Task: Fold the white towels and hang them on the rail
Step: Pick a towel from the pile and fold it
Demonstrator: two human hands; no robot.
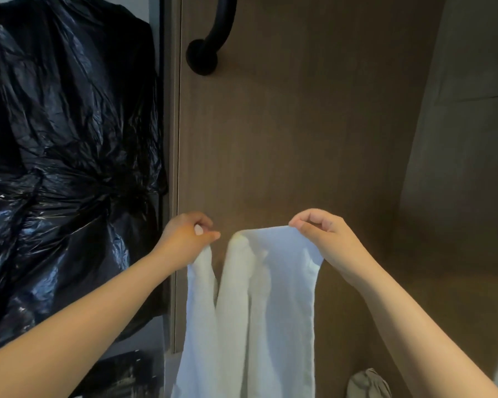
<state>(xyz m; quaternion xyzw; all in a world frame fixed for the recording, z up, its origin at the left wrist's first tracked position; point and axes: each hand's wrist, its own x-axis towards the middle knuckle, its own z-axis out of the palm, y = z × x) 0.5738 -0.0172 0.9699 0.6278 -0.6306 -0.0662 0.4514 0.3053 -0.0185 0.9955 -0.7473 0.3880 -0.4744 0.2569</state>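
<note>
White towel point(259, 305) is held up before the wooden panel point(314, 124), hanging below both grips. Top edge is pinched by left hand point(184, 239) and right hand point(325, 242), sagging between them. Black rail point(213, 33) is well above.

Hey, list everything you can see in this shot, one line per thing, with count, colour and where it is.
towel: one, white, hanging in front of the wood panel, held up at its top
rail: one, black, curved, fixed to the wood panel near the top
plastic bag: one, shiny black, filling the left side
wood panel: one, brown, centre, behind the towel
cloth: one, grey, bottom right, cut off by the frame
left hand: one, pinches the towel's left top end
right hand: one, pinches the towel's right top edge
</note>
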